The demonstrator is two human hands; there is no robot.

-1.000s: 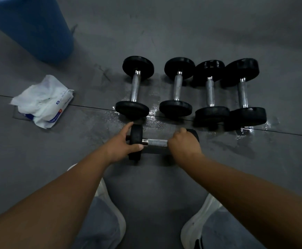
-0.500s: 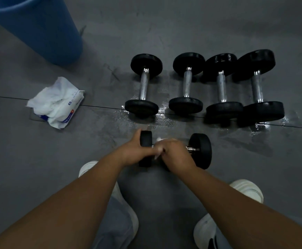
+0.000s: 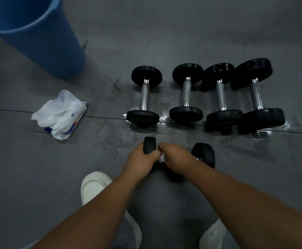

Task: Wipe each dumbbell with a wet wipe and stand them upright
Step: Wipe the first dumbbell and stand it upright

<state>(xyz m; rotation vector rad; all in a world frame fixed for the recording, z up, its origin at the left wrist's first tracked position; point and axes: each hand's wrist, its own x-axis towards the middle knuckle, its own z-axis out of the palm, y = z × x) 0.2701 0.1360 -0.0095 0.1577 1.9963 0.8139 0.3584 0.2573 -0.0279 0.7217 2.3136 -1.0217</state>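
The dumbbell (image 3: 203, 155) lay sideways on the floor (image 3: 38, 177), just in front of the four others (image 3: 144, 97). The left hand (image 3: 141, 157) had its fingers curled round one head, probably to stop it rolling. The right hand (image 3: 175, 159) had its fingers wrapped tight round the wet wipe (image 3: 162, 158) on the handle.

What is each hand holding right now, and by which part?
The left hand grips the near dumbbell by its left weight head; the right hand holds a white wet wipe wrapped round the handle.
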